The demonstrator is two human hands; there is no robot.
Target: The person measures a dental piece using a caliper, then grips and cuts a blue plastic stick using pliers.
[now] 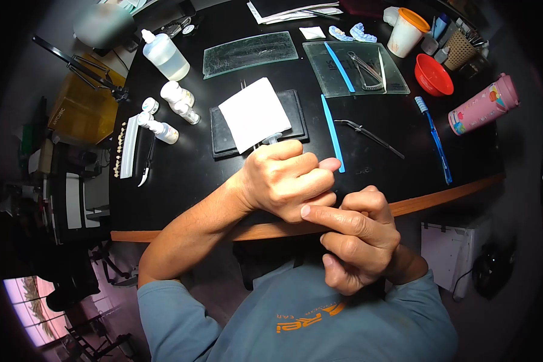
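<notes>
My left hand is curled into a fist above the table's front edge, with a fingertip poking out at its right side. No object shows in it. My right hand touches the near side of that fist with its outstretched index finger; the other fingers are loosely bent and hold nothing. Just beyond the fist lies a black pad with a white paper sheet on it. A small translucent piece, partly hidden, sits by the sheet's near edge. To the right are a light-blue flat stick and bent metal tweezers.
Farther back lie two glass slabs, the right one bearing tools. On the left stand a squeeze bottle, small white bottles and a tooth shade guide. A red bowl, blue toothbrush and pink tumbler are right.
</notes>
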